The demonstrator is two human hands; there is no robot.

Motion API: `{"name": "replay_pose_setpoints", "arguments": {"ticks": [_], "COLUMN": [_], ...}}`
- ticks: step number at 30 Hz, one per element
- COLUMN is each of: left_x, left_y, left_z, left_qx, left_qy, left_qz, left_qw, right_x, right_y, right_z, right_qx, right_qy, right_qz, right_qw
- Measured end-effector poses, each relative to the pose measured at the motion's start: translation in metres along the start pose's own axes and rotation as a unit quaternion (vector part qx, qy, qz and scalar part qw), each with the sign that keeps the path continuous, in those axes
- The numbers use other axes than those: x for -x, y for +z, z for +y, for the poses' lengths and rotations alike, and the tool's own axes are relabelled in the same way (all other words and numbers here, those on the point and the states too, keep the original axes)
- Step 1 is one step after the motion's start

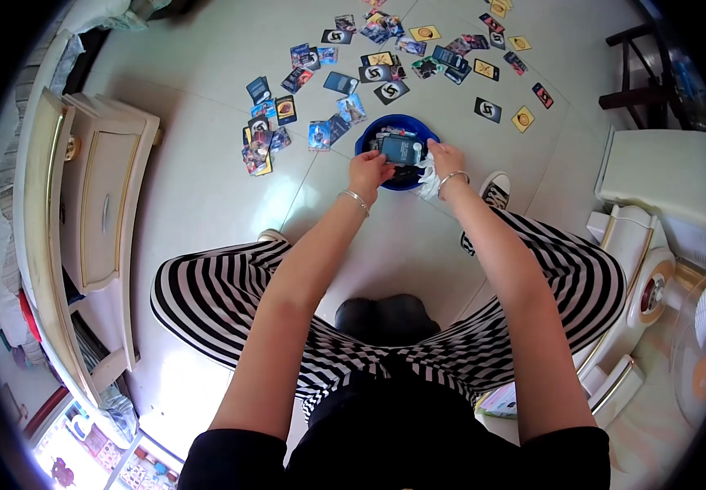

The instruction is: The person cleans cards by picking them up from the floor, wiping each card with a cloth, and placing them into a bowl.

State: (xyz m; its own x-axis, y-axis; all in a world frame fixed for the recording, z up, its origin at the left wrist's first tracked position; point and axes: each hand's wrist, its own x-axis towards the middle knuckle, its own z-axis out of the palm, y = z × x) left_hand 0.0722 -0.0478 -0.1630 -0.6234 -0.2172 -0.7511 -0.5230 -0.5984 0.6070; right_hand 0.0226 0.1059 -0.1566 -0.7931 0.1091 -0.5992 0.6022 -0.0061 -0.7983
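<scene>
Over a round blue basin (361, 145), a dark teal card (402, 149) with pale print is held up between my hands. My left hand (371, 173) is closed on the card's left side, thumb and fingers at its lower edge. At the right side, my right hand (447, 159) is closed on a crumpled white tissue or cloth (428, 178), its fingertips close to the card's edge. Whether they also grip the card is hard to tell. More cards (406, 175) lie inside the basin, partly hidden by the held card and my fingers.
Many cards, some with yellow faces (523, 119), lie scattered on the tiled floor (206, 147) beyond the basin. A cream drawer cabinet (108, 204) stands left. On the right are a dark stool (643, 73), a cream box-like piece (661, 171) and a fan (704, 351).
</scene>
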Motion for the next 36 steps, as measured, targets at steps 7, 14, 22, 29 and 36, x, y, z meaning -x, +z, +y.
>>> {"name": "replay_pose_setpoints", "arguments": {"ticks": [7,14,22,29,36], "left_x": [-0.003,-0.038,-0.113,-0.177,-0.152], "left_y": [-0.019,-0.095,-0.146,-0.169,-0.161], "left_z": [0.008,0.038,0.054,0.035,0.039], "left_qx": [-0.08,-0.044,-0.095,-0.286,-0.258], "left_qy": [0.037,0.118,0.129,0.112,0.052], "left_qz": [0.026,0.132,0.177,0.2,0.106], "left_qw": [0.996,0.983,0.971,0.93,0.959], "right_x": [0.012,0.013,-0.035,-0.072,-0.066], "right_y": [0.024,0.124,0.213,0.237,0.233], "right_z": [0.008,0.01,0.064,0.086,0.1], "right_qx": [-0.01,-0.049,-0.07,0.034,0.124], "right_qy": [-0.027,0.025,0.095,0.169,0.167], "right_qz": [0.026,-0.168,-0.164,-0.108,-0.097], "right_qw": [0.999,0.984,0.979,0.979,0.973]}}
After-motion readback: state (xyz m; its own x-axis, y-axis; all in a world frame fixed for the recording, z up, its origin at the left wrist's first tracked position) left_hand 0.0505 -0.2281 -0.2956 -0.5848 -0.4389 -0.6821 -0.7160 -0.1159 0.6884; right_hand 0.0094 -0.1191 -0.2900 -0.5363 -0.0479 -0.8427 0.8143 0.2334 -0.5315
